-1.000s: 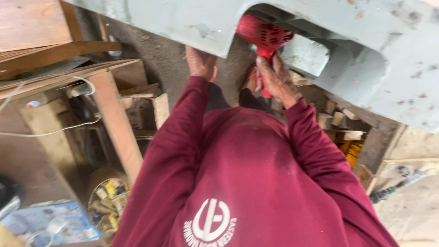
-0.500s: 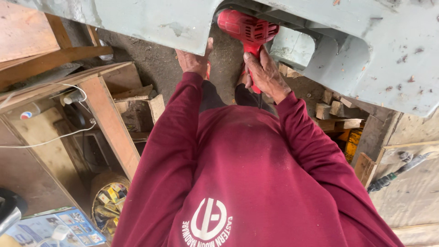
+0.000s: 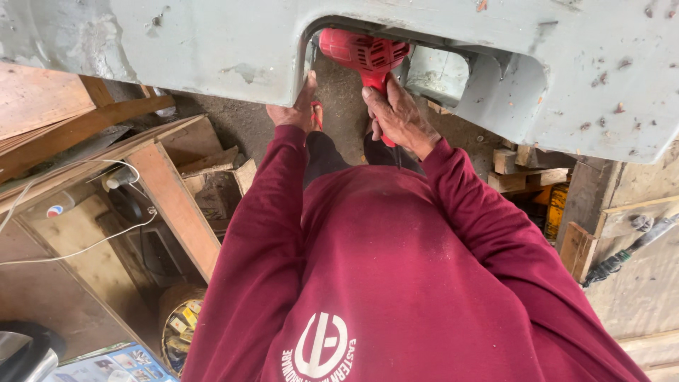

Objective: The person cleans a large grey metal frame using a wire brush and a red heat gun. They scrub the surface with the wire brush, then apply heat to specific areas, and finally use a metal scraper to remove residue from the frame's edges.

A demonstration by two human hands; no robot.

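since the earlier frames the red power drill (image 3: 364, 53) has gone further up into the rounded cut-out in the grey painted metal body (image 3: 177, 46), so that now its front end is swallowed by the opening and only the vented rear housing and handle show; i judge the tool is being pressed deeper into the work. the right hand (image 3: 397, 117) is closed around the drill's handle, fingers wrapped tight, just below the housing. the left hand (image 3: 297, 110) has moved up too, and now lies with its fingers against the lower edge of the metal body beside the cut-out; it looks half open and pressed flat, with nothing clearly in it, though a small red bit beside the thumb is too hidden to name. the bit and whatever it meets are out of sight inside the opening. to the left stand wooden boards (image 3: 173, 201) with a white cable (image 3: 85, 247) draped over them.
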